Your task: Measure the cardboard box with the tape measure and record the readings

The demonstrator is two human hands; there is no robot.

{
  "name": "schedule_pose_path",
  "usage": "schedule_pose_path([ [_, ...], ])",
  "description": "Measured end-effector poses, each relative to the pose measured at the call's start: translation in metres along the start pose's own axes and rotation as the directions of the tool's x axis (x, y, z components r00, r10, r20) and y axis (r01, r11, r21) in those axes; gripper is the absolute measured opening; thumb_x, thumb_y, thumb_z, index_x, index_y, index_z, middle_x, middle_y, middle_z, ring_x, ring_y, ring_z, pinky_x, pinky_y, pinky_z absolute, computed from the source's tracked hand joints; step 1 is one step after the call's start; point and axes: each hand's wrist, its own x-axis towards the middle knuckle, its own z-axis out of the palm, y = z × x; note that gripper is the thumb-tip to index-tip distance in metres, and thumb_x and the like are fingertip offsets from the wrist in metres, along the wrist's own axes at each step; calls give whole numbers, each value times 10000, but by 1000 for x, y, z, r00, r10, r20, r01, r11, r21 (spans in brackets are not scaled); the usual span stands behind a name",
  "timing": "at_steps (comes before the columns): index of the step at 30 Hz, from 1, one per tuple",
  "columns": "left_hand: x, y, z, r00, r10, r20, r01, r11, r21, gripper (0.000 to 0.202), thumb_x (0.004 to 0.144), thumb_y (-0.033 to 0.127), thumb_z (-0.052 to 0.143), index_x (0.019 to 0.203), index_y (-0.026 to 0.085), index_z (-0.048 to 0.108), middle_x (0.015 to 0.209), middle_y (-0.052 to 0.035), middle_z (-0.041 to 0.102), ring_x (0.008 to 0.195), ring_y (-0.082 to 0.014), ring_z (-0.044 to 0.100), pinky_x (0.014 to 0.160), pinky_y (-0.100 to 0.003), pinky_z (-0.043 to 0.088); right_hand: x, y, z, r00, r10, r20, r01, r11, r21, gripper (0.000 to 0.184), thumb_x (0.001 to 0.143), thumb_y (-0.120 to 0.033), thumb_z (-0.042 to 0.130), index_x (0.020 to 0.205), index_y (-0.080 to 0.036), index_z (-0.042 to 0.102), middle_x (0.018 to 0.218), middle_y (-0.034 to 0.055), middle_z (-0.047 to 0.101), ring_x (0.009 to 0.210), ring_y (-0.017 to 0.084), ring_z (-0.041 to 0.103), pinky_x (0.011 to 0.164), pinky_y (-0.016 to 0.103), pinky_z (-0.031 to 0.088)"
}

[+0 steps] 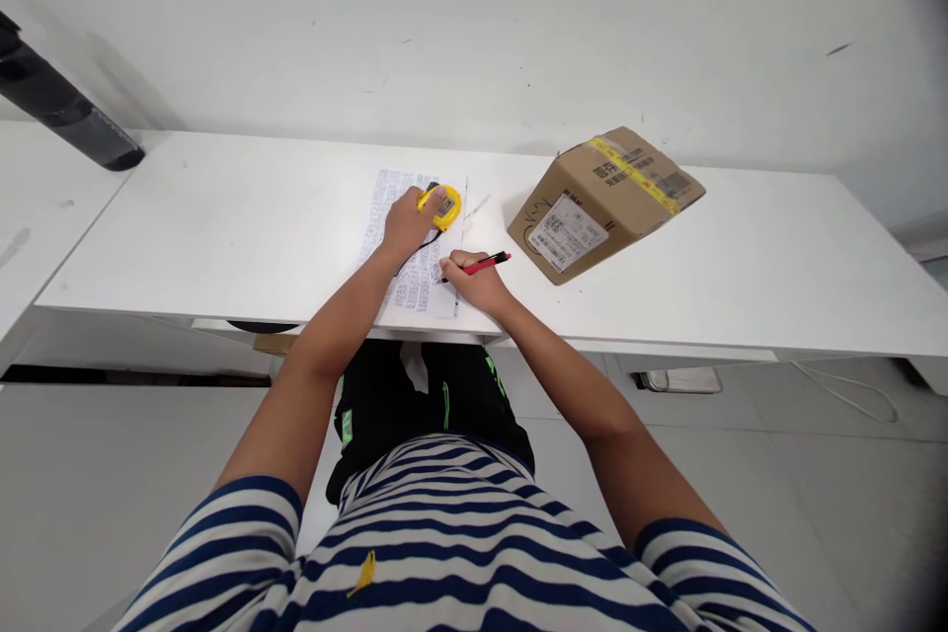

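My left hand [406,220] is closed around a yellow tape measure [444,205], which rests on a printed sheet of paper [415,286] on the white table [222,227]. A black strap trails from the tape measure across the sheet. My right hand [474,284] grips a red pen [489,263] with its tip down on the right part of the sheet. Both hands lie close together over the paper.
A cardboard box [603,202] with yellow tape and a white label sits tilted on the table to the right of my hands. A black tube [63,109] slants in at the far left. A white wall stands behind the table. A cable and power strip [677,380] lie on the floor.
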Motion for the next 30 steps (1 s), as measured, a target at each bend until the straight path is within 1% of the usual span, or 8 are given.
schedule_pose_path([
  [9,-2,3,-1,1000,10,0,-10,1000,-25,416,987,627,486,860,231,510,897,-39,689,812,-179,607,712,-319,402,-2,2,-1,997,12,-77,-12,1000,-4,466,829,-529,542,574,-258,262,550,-51,322,589,124,347,586,289,274],
  [13,-3,5,-3,1000,3,-1,-3,1000,-20,410,986,621,495,853,233,499,887,-37,684,820,-185,611,725,-324,405,-1,4,-1,1000,19,-21,-19,1000,2,442,832,-532,545,570,-254,324,563,-39,406,608,137,413,609,292,321],
  [17,-4,6,-4,1000,-10,14,11,999,-38,417,985,631,494,865,232,514,904,-40,692,829,-190,620,727,-326,414,0,6,0,999,17,-32,-18,1000,-7,459,844,-520,548,569,-257,291,553,-44,390,593,135,406,606,294,320],
  [21,-3,4,-1,1000,-4,-3,4,1000,-22,431,980,645,495,857,233,525,870,-36,682,808,-193,611,716,-328,409,0,9,0,997,-14,-77,10,999,-45,452,902,-535,535,590,-253,368,593,-21,493,627,158,483,629,301,383],
  [23,-3,1,0,999,12,-38,-12,1000,-14,430,977,640,506,845,232,533,852,-33,676,800,-195,607,720,-330,415,0,11,0,981,-79,-176,62,993,-99,392,937,-534,530,678,-240,514,709,8,604,714,183,566,691,315,447],
  [26,0,-5,-3,986,100,-136,-109,992,-65,451,960,675,512,898,233,578,898,-43,689,849,-203,629,767,-336,456,3,17,4,949,-222,-225,172,960,-223,251,959,-422,530,993,-223,679,1008,74,685,928,221,645,833,350,514],
  [28,5,-5,-8,950,200,-239,-236,963,-133,540,933,753,485,983,230,606,978,-64,700,922,-212,650,830,-344,490,8,21,8,942,-259,-215,196,941,-275,304,942,-312,508,1173,-213,678,1144,114,666,983,236,652,838,369,529],
  [30,7,2,-14,893,267,-362,-349,919,-184,648,902,824,443,1060,218,608,1053,-89,694,993,-224,658,895,-359,511,13,22,11,944,-239,-227,177,949,-261,442,919,-262,510,1345,-202,611,1232,139,649,930,227,654,796,369,536],
])
